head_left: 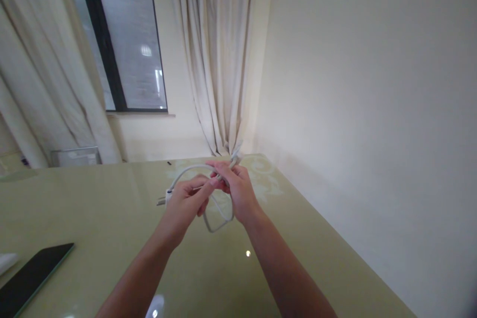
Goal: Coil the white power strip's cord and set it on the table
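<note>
Both my hands are raised above a glossy olive-green table [112, 218], holding a white cable [219, 221]. My left hand [184, 203] is closed on the cable close to its plug end [166, 198], which sticks out to the left. My right hand [238, 189] is closed round several gathered turns of the cable, with one end poking up above the fingers. A loop of cable arches over the left hand and another hangs down between the two hands.
A dark phone or tablet [32, 276] lies at the table's near left, beside a white object [7, 261] at the frame edge. Cream curtains [219, 54] and a window [122, 39] stand behind the table. A plain wall [372, 109] borders its right side.
</note>
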A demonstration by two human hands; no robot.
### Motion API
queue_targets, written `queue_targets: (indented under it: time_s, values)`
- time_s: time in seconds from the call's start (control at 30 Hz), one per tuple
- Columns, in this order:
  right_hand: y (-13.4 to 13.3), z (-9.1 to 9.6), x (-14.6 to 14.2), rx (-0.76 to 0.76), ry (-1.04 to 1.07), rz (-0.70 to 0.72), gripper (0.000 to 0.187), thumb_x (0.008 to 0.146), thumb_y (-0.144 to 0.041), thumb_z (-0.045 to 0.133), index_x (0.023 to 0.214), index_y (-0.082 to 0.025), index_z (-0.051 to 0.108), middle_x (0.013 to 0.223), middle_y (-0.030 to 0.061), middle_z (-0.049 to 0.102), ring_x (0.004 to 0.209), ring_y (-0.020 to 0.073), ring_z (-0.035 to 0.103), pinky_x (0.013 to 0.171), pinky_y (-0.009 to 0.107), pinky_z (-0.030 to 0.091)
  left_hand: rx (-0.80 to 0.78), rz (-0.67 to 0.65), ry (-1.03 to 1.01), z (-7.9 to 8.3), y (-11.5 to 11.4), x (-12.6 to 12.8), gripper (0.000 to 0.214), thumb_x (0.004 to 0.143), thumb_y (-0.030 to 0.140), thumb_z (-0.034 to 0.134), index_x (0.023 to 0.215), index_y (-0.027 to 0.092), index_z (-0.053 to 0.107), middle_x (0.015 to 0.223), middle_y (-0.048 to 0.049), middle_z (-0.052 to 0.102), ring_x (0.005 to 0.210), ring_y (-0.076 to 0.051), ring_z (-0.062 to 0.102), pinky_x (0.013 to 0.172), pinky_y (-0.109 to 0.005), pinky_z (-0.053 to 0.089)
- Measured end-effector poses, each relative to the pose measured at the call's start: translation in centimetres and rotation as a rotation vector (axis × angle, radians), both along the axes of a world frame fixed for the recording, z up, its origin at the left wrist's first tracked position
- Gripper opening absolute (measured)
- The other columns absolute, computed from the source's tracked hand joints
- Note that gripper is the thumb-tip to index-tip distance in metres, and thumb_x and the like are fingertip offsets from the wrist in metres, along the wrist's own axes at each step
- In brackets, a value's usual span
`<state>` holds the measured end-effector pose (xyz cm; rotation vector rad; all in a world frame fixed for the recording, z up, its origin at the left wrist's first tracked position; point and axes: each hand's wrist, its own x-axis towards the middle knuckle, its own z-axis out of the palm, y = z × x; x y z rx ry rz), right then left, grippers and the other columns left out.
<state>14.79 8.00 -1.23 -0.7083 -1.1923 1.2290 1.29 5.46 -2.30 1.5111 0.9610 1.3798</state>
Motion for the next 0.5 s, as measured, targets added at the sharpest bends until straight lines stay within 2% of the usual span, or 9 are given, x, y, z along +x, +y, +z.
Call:
queue_targets:
  time_s: [0.07, 0.13, 0.27, 0.37, 0.43, 0.5]
  values:
    - [-0.1, 0.2, 0.3, 0.048, -0.015, -0.029, 0.038, 0.084, -0.054, 0.076, 0.093, -0.018, 0.083, 0.067, -0.0009, 0.059, 0.056, 0.0073, 0.040, 0.050, 0.023, 0.024, -0.105, 0.031, -0.145, -0.5, 0.1, 0.7, 0.047, 0.080, 0.064, 0.078, 0.076, 0.018, 0.067, 0.053, 0.0057, 0.043, 0.044, -0.008, 0.033, 0.043, -0.021, 0.024]
    - [-0.1, 0.2, 0.5, 0.093, -0.056, 0.000, 0.041, 0.085, -0.056, 0.075, 0.084, -0.016, 0.082, 0.062, -0.0006, 0.059, 0.054, 0.0075, 0.042, 0.049, 0.023, 0.026, -0.153, 0.032, -0.276, -0.8, 0.1, 1.3, 0.048, 0.078, 0.063, 0.080, 0.087, 0.018, 0.068, 0.058, 0.0064, 0.047, 0.045, -0.006, 0.028, 0.042, -0.020, 0.019]
    - [0.5, 0.1, 0.5, 0.084, -0.141, 0.055, 0.059, 0.088, -0.071, 0.064, 0.076, -0.014, 0.077, 0.058, 0.0027, 0.064, 0.047, 0.0089, 0.051, 0.044, 0.022, 0.028, -0.024, 0.079, -0.370, -1.1, -0.2, 2.0, 0.044, 0.086, 0.055, 0.078, 0.110, 0.019, 0.072, 0.065, 0.0057, 0.051, 0.051, -0.006, 0.029, 0.047, -0.019, 0.024]
    - [1.4, -0.6, 0.5, -0.009, -0.266, 0.035, 0.077, 0.088, -0.084, 0.050, 0.065, -0.014, 0.069, 0.056, 0.0063, 0.067, 0.042, 0.0115, 0.057, 0.040, 0.022, 0.030, 0.093, 0.176, -0.268, -1.2, -0.2, 1.7, 0.041, 0.093, 0.056, 0.068, 0.110, 0.019, 0.074, 0.061, 0.0045, 0.048, 0.052, -0.009, 0.034, 0.047, -0.021, 0.030]
    - [1.8, -1.2, 0.6, -0.070, -0.404, -0.002, 0.083, 0.088, -0.088, 0.042, 0.057, -0.015, 0.065, 0.052, 0.0076, 0.065, 0.040, 0.0129, 0.058, 0.041, 0.022, 0.035, 0.191, 0.251, -0.118, -1.2, -0.1, 1.4, 0.039, 0.096, 0.055, 0.064, 0.104, 0.019, 0.076, 0.071, -0.0001, 0.056, 0.055, -0.011, 0.040, 0.048, -0.023, 0.034]
    - [2.0, -1.7, 0.6, -0.086, -0.568, -0.104, 0.086, 0.093, -0.087, 0.033, 0.054, -0.017, 0.063, 0.048, 0.0075, 0.063, 0.042, 0.0141, 0.060, 0.047, 0.024, 0.042, 0.333, 0.347, 0.035, -1.2, 0.1, 1.2, 0.034, 0.097, 0.050, 0.063, 0.094, 0.020, 0.078, 0.086, -0.0051, 0.063, 0.064, -0.013, 0.050, 0.053, -0.025, 0.041]
